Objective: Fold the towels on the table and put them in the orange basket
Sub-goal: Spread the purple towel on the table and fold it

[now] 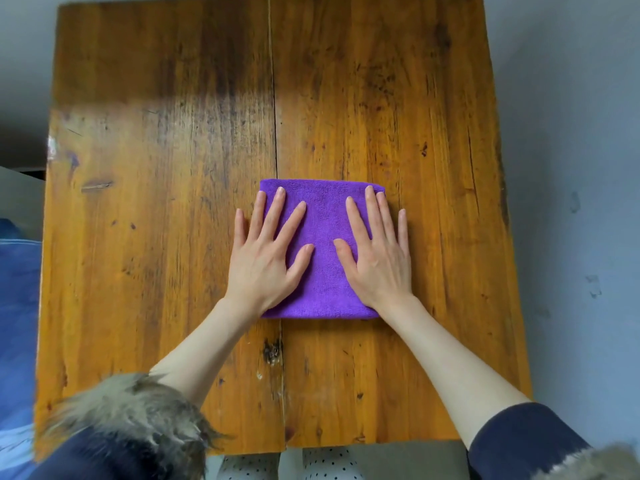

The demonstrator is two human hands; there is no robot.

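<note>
A purple towel point(322, 271), folded into a small rectangle, lies flat near the middle of the wooden table point(156, 202). My left hand point(265, 258) rests palm-down on its left half, fingers spread, little finger over the towel's left edge. On the right half my right hand point(379, 254) lies flat the same way, fingers apart. Neither hand grips the cloth. No orange basket is in view.
The table top is made of two planks with a seam point(275, 150) down the middle. Blue fabric point(17, 306) shows past the table's left edge. Grey floor point(571, 168) lies to the right. Fur-trimmed dark sleeves point(131, 420) sit at the near edge.
</note>
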